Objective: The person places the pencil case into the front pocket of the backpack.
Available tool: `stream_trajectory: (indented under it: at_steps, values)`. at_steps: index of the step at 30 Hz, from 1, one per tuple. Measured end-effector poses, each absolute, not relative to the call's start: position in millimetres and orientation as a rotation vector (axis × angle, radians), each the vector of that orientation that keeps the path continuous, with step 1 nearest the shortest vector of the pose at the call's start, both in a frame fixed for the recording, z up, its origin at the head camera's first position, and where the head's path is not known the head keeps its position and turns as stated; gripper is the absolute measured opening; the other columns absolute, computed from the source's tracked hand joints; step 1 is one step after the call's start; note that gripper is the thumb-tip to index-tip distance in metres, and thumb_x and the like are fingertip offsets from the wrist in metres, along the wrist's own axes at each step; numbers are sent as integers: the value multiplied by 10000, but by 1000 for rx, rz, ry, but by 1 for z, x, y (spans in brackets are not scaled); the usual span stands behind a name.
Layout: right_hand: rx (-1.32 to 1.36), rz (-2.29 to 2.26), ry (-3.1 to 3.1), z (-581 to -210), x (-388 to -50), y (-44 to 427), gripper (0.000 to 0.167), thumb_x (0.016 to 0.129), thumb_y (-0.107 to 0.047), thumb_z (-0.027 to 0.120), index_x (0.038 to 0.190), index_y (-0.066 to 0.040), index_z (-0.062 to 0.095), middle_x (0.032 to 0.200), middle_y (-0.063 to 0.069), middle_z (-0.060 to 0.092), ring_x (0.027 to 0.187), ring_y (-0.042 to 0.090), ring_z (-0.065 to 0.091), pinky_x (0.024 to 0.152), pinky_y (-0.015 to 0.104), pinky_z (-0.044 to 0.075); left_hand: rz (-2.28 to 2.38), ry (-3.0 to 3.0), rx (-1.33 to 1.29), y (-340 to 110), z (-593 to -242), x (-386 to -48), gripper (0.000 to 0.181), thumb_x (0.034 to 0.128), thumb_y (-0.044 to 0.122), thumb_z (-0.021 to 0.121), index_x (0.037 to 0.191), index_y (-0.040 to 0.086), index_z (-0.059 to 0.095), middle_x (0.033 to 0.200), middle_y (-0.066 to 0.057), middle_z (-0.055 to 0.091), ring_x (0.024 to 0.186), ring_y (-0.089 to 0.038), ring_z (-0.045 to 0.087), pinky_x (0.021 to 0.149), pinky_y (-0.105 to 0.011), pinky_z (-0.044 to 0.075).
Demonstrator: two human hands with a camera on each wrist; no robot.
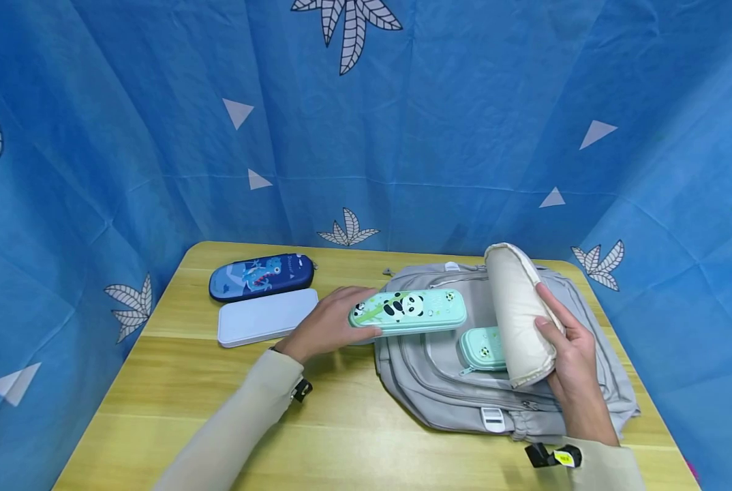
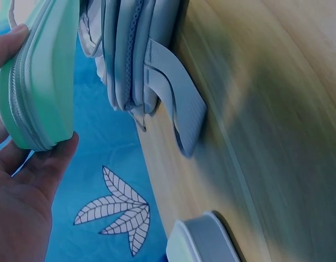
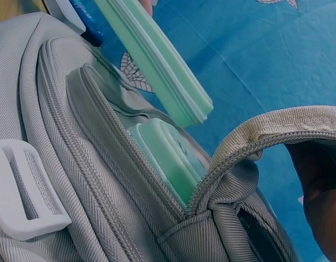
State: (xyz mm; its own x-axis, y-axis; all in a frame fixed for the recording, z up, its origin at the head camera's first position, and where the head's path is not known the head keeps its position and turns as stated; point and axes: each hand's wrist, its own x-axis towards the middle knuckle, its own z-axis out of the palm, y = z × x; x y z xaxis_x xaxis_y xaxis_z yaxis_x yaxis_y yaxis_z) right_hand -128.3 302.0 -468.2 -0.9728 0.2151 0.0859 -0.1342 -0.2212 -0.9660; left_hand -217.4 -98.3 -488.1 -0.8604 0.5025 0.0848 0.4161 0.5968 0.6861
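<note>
My left hand [image 1: 330,322] grips one end of a mint green pencil case [image 1: 427,311] with a panda on its lid. It is held above the left part of a grey backpack [image 1: 430,409] lying on the table. With my right hand [image 1: 577,358] I hold back the cream-lined flap [image 1: 519,320] of the backpack's front pocket, thumb and fingers on its edge. A second mint green case [image 1: 484,349] sits at the unzipped pocket, partly hidden by the flap; the right wrist view shows this case [image 3: 168,155] inside the zipper line.
Left of the backpack, a dark blue dinosaur pencil case [image 1: 262,277] and a plain white case [image 1: 268,318] lie side by side on the wooden table [image 1: 176,409]. A blue patterned curtain [image 1: 464,123] hangs behind and along both sides.
</note>
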Motion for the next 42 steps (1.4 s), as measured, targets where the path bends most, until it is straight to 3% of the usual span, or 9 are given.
stream_trajectory:
  at_steps: [7, 21, 29, 42]
  values:
    - [-108, 2293, -1802, -469, -129, 302, 563, 1104, -27, 602, 1649, -93, 477, 1758, 31, 340, 1381, 19, 563, 987, 175, 588, 1013, 2737, 829, -84, -487, -225, 824, 938, 567, 820, 1642, 259, 522, 1632, -18, 561, 1490, -249, 531, 1157, -516, 509]
    - [-80, 2265, -1817, -468, -127, 302, 553, 1107, -34, 600, 1644, -74, 479, 1734, 6, 401, 1424, 49, 523, 1007, 163, 572, 1023, 2687, 922, -48, -486, -235, 848, 961, 552, 807, 1656, 179, 495, 1697, -118, 485, 1576, -320, 446, 1274, -584, 394]
    - [-13, 2279, -1779, -468, -127, 302, 529, 1106, -9, 585, 1626, -49, 495, 1660, -60, 501, 1387, 12, 575, 987, 180, 589, 968, 2707, 918, -30, -488, -237, 835, 964, 558, 802, 1658, 211, 493, 1711, -92, 473, 1609, -311, 408, 1310, -554, 353]
    - [30, 2267, -1813, -470, -129, 302, 532, 1112, -15, 575, 1635, -52, 485, 1648, -74, 512, 1382, 13, 587, 962, 187, 603, 918, 2746, 983, -11, -492, -239, 830, 977, 551, 793, 1656, 183, 492, 1690, -77, 501, 1589, -283, 443, 1314, -507, 362]
